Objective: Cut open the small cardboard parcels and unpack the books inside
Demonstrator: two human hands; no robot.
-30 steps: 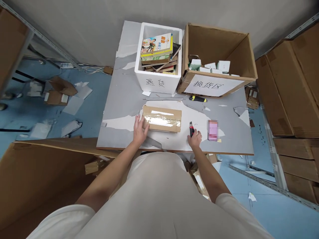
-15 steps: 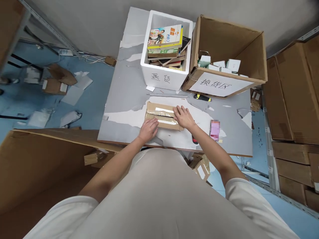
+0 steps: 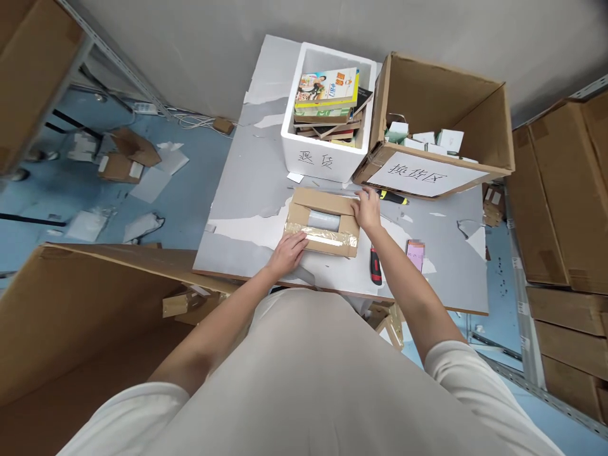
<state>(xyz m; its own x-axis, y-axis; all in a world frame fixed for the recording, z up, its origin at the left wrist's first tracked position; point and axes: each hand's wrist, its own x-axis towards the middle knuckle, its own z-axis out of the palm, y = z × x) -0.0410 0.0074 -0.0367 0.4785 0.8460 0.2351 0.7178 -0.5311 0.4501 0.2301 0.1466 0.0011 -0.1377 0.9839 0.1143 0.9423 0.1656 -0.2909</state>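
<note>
A small cardboard box (image 3: 327, 246) with shiny tape along its near side lies on the table (image 3: 237, 253). Its far flap is raised outward, and a pale grey-white item (image 3: 323, 220) shows through the opening between the flaps. My left hand (image 3: 287, 253) rests on the box's near left corner, fingers close together. At the far right corner, my right hand (image 3: 367, 208) pinches the edge of the flap. A red and black cutter (image 3: 375, 266) lies right of the box, and a yellow and black cutter (image 3: 393, 197) lies behind my right hand.
Behind stand a white foam box (image 3: 318, 163) of books and a large carton (image 3: 441, 166) holding small white boxes. A phone (image 3: 415, 254) lies on the right. An open carton (image 3: 109, 259) stands at the left, and stacked cartons (image 3: 555, 196) fill the right side.
The box's far flap has come up and outward, showing the item inside. My right hand has moved away from me with the flap edge. The view has shifted slightly.
</note>
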